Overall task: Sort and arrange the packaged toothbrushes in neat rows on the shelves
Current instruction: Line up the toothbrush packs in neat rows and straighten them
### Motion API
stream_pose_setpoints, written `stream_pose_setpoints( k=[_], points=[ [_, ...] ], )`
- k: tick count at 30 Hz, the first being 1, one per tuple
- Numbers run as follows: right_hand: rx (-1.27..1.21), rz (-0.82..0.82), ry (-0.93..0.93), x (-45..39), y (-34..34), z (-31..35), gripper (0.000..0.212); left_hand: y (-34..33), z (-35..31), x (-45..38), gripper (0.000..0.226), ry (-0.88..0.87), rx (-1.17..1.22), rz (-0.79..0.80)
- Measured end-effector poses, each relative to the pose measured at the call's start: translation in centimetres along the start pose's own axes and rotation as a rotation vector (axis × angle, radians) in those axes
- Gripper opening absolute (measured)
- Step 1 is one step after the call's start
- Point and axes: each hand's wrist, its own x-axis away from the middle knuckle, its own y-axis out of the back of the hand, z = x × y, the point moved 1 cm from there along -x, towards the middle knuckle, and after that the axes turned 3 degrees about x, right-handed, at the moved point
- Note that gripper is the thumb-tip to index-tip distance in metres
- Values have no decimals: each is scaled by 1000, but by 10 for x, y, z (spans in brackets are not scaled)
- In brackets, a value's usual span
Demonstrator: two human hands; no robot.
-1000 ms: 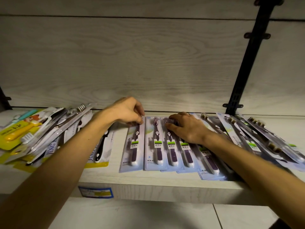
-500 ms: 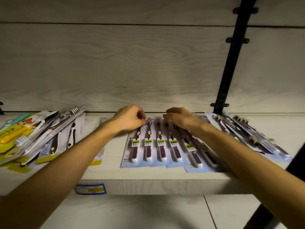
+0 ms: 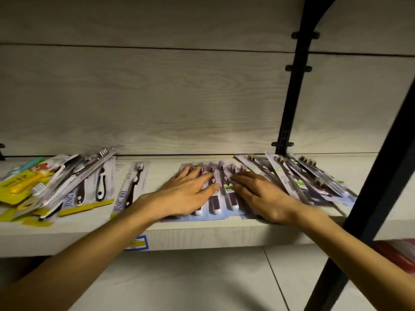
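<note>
A row of overlapping blister packs with purple toothbrushes [image 3: 225, 194] lies in the middle of the pale wooden shelf [image 3: 202, 239]. My left hand [image 3: 186, 194] lies flat on the left part of that row, fingers spread and straight. My right hand [image 3: 260, 194] lies flat on the right part, fingers pointing left. One black-and-white toothbrush pack [image 3: 131, 187] lies alone to the left of them. A loose pile of mixed packs [image 3: 56, 182], one yellow, sits at the far left. Fanned packs with brown-bristled brushes [image 3: 303, 178] lie at the right.
A black upright bracket [image 3: 292, 97] runs up the back panel behind the right packs. A dark diagonal post [image 3: 370, 209] crosses the right foreground. A blue and yellow price label [image 3: 137, 243] is on the shelf's front edge. Something red [image 3: 397, 252] shows at lower right.
Both hands slid from the top ends of the purple packs toward the front and flattened out on them, fingers now straight. The view shifted, with the shelf lower and a post entering at right.
</note>
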Motion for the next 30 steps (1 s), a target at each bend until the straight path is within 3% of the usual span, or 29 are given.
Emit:
stream_pose_setpoints(
  k=[3,8,21,30],
  points=[
    [-3,-33,-46,-3,-3,6,45,-4,-10,7,83,-11,5,-24],
    [28,-12,-81,-7,-10,9,48,-3,-18,23,59,-72,-18,-128],
    [164,-33,-84,16,-18,31,53,6,-27,50,67,-96,-108,6],
    [168,13,-46,11,-14,33,48,5,-34,70,64,-76,-116,-17]
  ],
)
